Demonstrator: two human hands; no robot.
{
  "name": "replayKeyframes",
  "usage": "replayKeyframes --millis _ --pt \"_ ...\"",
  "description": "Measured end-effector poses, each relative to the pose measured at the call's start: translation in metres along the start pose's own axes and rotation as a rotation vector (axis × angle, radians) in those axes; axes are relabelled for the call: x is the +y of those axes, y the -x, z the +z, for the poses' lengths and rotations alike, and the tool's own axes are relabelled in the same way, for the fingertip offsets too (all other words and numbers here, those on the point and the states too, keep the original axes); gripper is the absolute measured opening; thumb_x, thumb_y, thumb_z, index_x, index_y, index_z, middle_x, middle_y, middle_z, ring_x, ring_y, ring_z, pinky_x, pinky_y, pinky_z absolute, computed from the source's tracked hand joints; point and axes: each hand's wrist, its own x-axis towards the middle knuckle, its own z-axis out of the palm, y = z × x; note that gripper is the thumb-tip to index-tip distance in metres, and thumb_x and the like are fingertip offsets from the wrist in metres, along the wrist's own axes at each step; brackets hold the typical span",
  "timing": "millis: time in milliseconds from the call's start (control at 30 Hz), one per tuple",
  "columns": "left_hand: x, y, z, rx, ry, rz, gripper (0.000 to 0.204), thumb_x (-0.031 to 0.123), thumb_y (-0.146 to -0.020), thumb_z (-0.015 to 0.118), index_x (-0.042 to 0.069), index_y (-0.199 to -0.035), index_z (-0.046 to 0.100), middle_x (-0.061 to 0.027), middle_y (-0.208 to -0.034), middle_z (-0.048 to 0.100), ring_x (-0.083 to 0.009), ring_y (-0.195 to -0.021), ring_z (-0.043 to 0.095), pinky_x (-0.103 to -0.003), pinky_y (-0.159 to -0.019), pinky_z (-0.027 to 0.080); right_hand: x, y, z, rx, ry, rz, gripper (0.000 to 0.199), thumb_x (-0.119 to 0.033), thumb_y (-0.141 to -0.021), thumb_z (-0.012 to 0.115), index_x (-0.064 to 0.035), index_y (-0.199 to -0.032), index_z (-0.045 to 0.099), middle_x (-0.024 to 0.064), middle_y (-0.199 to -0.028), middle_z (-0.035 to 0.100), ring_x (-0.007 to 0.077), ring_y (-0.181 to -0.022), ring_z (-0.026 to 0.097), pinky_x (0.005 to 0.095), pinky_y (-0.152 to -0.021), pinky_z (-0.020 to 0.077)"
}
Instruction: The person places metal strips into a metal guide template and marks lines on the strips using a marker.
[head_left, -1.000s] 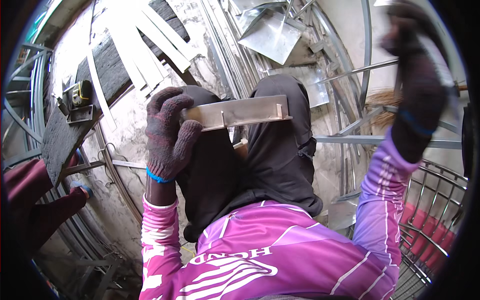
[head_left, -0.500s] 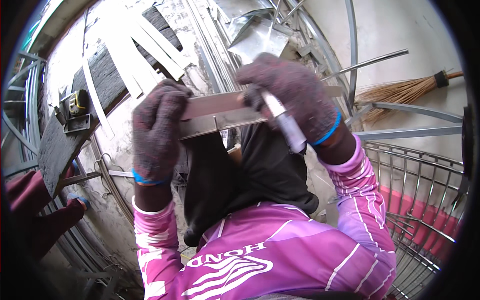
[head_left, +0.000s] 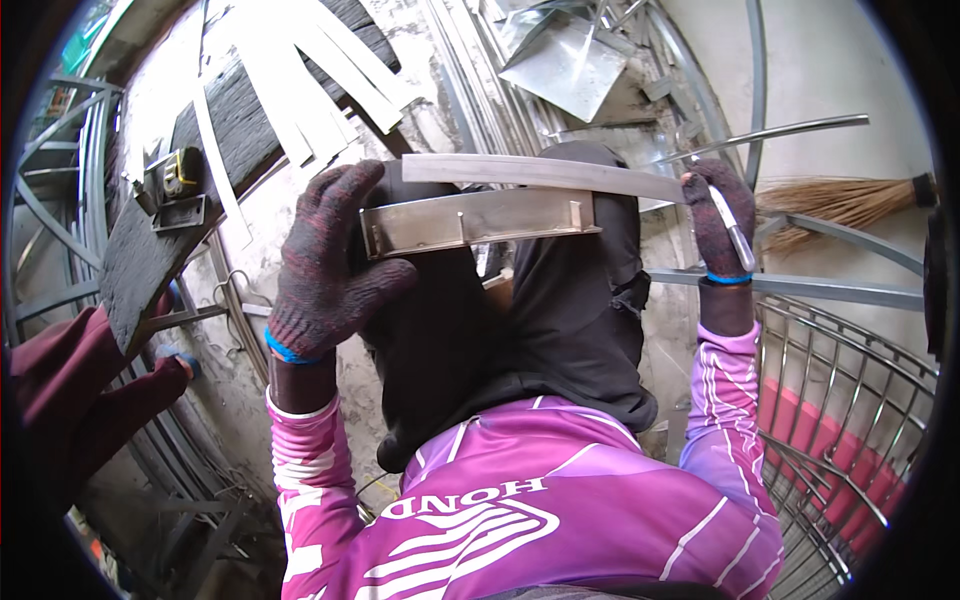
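Observation:
My left hand [head_left: 325, 260], in a dark knit glove, grips the left end of a short metal channel piece [head_left: 480, 220] held level over my lap. A long flat metal strip [head_left: 540, 172] lies along the channel's top edge and sticks out to the right. My right hand [head_left: 722, 218], also gloved, holds that strip's right end together with a slim silver pen-like tool [head_left: 738, 240]. Both hands are raised in front of my black trousers and pink sleeves.
A dark plank [head_left: 190, 190] at upper left carries cut metal strips [head_left: 300, 80] and a yellow tape measure [head_left: 182, 172]. Sheet metal scraps [head_left: 570, 60] lie ahead. A broom [head_left: 840, 200], bent rods and a wire basket [head_left: 850, 400] are at right. Another person's maroon sleeve [head_left: 70, 370] is at left.
My right hand slid from the middle of the channel out to the right, and a long flat strip now lies along the channel's top. The left hand kept its grip.

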Motion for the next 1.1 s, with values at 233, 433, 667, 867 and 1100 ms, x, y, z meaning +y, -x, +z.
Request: replayKeyframes --millis 233,433,667,867,1100 --pt "-0.009 0.019 0.026 0.096 -0.331 -0.055 0.09 0.028 -0.069 0.087 0.004 -0.144 0.044 -0.0231 -0.134 0.051 -0.0431 -0.125 0.049 -0.05 -0.104 0.044 -0.015 0.011 0.008 -0.102 -0.006 -0.139 0.011 -0.011 -0.085 0.071 -0.0006 -0.09 0.07 0.0123 -0.085 0.068 0.0237 -0.079 0.066 0.035 -0.074 0.0517" --pt "-0.009 0.015 0.027 0.099 -0.37 0.059 0.08 0.024 -0.074 0.083 0.003 -0.14 0.045 -0.0219 -0.132 0.052 -0.0401 -0.122 0.054 -0.048 -0.102 0.046 -0.022 0.016 0.006 -0.083 -0.084 0.01 0.011 -0.01 -0.085 0.073 -0.0005 -0.091 0.07 0.0118 -0.085 0.068 0.0218 -0.079 0.066 0.034 -0.073 0.0521" --pt "-0.008 0.017 0.027 0.121 -0.358 0.021 0.08 0.026 -0.074 0.083 0.003 -0.14 0.045 -0.0224 -0.133 0.051 -0.0406 -0.123 0.053 -0.048 -0.102 0.046 -0.018 0.008 0.009 -0.063 -0.076 0.014 0.013 -0.011 -0.087 0.073 0.0002 -0.094 0.07 0.0104 -0.086 0.068 0.0186 -0.078 0.064 0.0327 -0.074 0.0521" --pt "-0.013 0.018 0.029 0.134 -0.332 0.039 0.082 0.026 -0.074 0.083 0.003 -0.141 0.043 -0.0232 -0.132 0.051 -0.0407 -0.122 0.054 -0.047 -0.101 0.046 -0.017 0.003 0.011 -0.009 -0.077 0.064 0.014 -0.013 -0.091 0.07 -0.0008 -0.097 0.07 0.0092 -0.088 0.069 0.0186 -0.08 0.065 0.0322 -0.076 0.0526" --pt "-0.013 0.022 0.032 0.183 -0.243 -0.029 0.089 0.03 -0.07 0.087 0.004 -0.142 0.043 -0.0209 -0.135 0.051 -0.0415 -0.126 0.048 -0.051 -0.103 0.043 -0.022 0.013 0.018 -0.076 -0.1 -0.05 0.012 -0.01 -0.088 0.072 -0.0001 -0.093 0.069 0.0098 -0.084 0.068 0.0201 -0.078 0.065 0.0332 -0.072 0.0519"
